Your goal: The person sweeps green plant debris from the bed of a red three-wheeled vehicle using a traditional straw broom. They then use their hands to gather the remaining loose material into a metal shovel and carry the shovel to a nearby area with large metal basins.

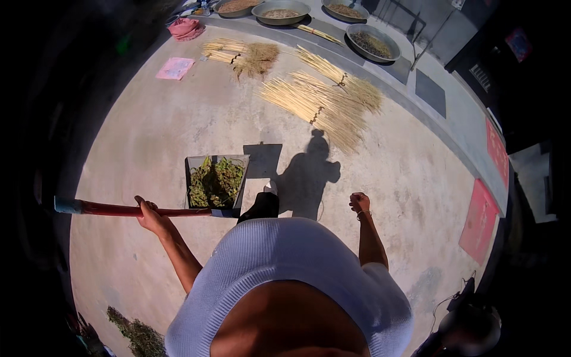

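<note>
My left hand [153, 218] is wrapped round the red handle of a long-handled shovel [110, 209], with the handle's pale blue end sticking out to the left. In the shovel's square, raised-sided scoop lies a heap of green and brownish leafy plants [217, 181]. The scoop is just ahead of my body, beside my foot [271, 188]; whether it touches the ground I cannot tell. Out to the right, my right hand [360, 203] hangs with its fingers curled in, and nothing shows in it. A thin bracelet circles that wrist.
Bundles of pale stalks [291, 101] lie ahead on the concrete. Several round metal basins [375, 44] stand along the far ledge. A pink cloth sack [185, 30] and a pink sheet [175, 68] are far left, dried plants [143, 338] near left, a red mat [480, 223] right.
</note>
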Motion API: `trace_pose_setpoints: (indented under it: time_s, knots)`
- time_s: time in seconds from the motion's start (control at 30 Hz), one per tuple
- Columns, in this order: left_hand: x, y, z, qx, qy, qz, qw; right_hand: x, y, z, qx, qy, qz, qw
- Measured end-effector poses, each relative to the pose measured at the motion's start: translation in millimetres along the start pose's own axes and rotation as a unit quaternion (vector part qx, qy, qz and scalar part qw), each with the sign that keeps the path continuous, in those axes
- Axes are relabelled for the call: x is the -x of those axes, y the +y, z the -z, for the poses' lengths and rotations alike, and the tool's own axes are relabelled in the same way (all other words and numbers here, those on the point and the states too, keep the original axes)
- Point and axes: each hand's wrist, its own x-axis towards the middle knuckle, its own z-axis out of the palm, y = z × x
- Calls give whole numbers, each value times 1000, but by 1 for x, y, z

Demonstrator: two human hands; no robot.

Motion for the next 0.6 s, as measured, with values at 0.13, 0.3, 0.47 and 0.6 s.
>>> trace_pose_setpoints:
  time_s: [0.13, 0.3, 0.47, 0.6]
  knots:
    - [-40, -41, -153, -18, -82, -22, 996, 10, 4, -16, 104, -15, -223, 969]
    - [-92, -84, -355, -9, -145, -15, 989, -26, -73, -57, 92, -22, -295, 951]
    - [-123, -148, -539, 17, -194, -13, 981, -140, -145, -115, 71, -8, -307, 949]
    - [-141, -175, -701, 46, -213, 2, 976, -263, -225, -167, 50, -5, -265, 963]
